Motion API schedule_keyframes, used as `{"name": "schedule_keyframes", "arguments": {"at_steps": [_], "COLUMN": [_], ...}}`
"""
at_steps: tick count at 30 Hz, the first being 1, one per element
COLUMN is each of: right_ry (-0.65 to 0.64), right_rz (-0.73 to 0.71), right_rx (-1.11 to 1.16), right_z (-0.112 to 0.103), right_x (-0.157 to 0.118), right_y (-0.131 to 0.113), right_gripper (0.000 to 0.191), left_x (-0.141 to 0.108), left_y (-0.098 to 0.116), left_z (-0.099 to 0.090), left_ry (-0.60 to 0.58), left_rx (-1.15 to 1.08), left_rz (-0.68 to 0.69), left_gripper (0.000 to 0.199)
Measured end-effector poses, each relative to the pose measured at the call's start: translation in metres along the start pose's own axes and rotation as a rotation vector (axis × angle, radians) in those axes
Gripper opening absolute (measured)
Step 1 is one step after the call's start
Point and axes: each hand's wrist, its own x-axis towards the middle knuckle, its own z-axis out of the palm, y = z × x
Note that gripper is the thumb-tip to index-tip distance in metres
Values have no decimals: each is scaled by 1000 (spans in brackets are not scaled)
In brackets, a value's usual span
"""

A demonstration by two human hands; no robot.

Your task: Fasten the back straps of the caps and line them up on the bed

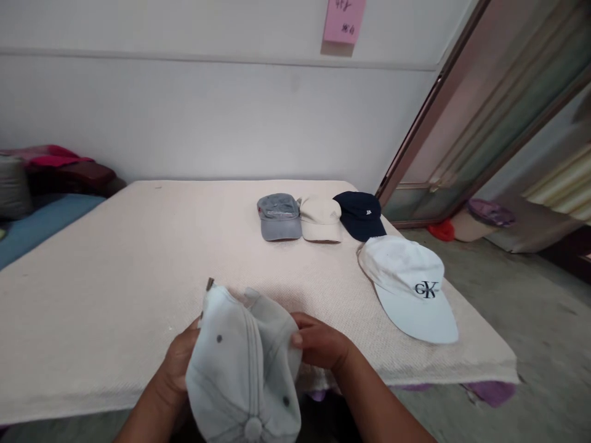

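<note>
Between my two hands is a pale grey baseball cap [231, 363], held over the near edge of the cloth-covered surface. Its crown button faces me and the back strap end with a metal clasp sticks up at the top left. My left hand [181, 357] grips the cap's left side, its fingers mostly hidden behind the fabric. On the right side my right hand [318, 341] pinches the cap's edge between thumb and fingers. A white cap with black "CK" letters [409, 286] lies to the right of my right hand, brim toward me.
Farther back stand a grey-blue cap [279, 216], a cream cap [321, 218] and a navy cap [361, 215] in a row. The cream cloth [138, 277] covers the surface. A white wall [207, 117] rises behind; a glass sliding door [462, 123] is at right.
</note>
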Motion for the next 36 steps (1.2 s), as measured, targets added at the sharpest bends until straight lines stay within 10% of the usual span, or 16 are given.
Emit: {"name": "schedule_keyframes", "arguments": {"at_steps": [7, 13, 26, 36], "right_ry": [99, 239, 0, 174], "right_rz": [-125, -250, -46, -223], "right_rx": [107, 146, -122, 18], "right_z": [3, -3, 0, 2], "right_x": [16, 6, 0, 21], "right_y": [-2, -15, -14, -9], "right_gripper": [36, 22, 25, 18], "left_x": [1, -4, -2, 0], "left_y": [-4, 9, 7, -8], "left_z": [-10, -9, -5, 12], "left_ry": [-338, -300, -281, -278], "left_rx": [303, 276, 713, 733], "left_rz": [-154, -97, -118, -82], "left_gripper": [32, 26, 30, 26]}}
